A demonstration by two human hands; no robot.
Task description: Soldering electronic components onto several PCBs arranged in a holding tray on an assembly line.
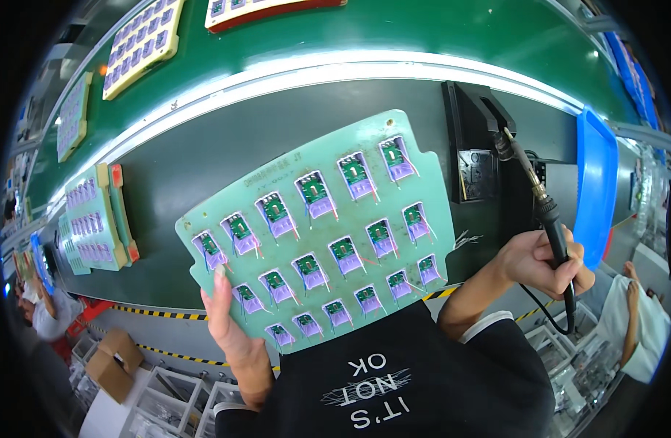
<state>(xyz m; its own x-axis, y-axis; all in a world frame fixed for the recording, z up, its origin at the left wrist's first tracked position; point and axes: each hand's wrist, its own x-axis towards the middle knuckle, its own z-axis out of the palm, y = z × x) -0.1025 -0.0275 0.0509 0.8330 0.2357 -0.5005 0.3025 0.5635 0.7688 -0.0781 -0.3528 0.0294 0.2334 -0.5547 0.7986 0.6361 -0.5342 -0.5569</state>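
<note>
The green tray (317, 230) of small purple-and-green parts lies tilted on the dark tabletop (204, 157), its near edge at the person's chest; the left hand (229, 321) clamps its lower left edge, thumb on top; the right hand (543, 259) is closed around a soldering iron (551, 219), tip toward the black stand (474, 146); blue bin (595, 182) just right.

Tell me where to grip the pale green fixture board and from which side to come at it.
Grip the pale green fixture board by its bare lower-left margin, coming from the near left, where the left hand already holds it. That strip carries no parts; the rest is packed with small green circuit boards and thin wires.
</note>
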